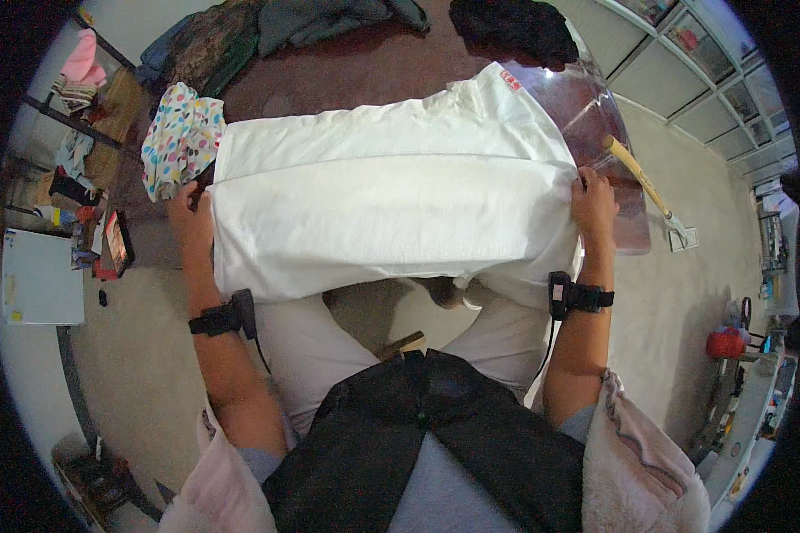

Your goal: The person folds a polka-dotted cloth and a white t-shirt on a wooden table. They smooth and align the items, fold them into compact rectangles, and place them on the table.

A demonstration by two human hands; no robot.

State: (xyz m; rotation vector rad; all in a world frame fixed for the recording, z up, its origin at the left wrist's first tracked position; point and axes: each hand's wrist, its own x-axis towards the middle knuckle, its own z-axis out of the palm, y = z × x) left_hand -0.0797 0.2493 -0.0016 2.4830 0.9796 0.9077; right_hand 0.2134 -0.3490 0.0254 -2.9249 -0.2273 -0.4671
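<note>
A white cloth garment (393, 213) with a red label lies spread sideways over the front of a dark reddish table (373, 76), one layer folded over part of it. Its near edge hangs towards my lap. At the cloth's left end is my left hand (192, 210), fingers curled at the folded edge. My right hand (595, 196) holds the opposite end, its fingertips at the fold. Beside my left hand sits a crumpled white cloth with coloured dots (183, 136). Both of my wrists wear black straps with small devices.
Dark clothes (333, 26) and a black garment (513, 33) lie along the table's far side. A yellow-handled tool (640, 176) stands beyond its right edge. Shelves with cloths (83, 66) are at left, with a white board (43, 276) below. A red round object (727, 343) is at right.
</note>
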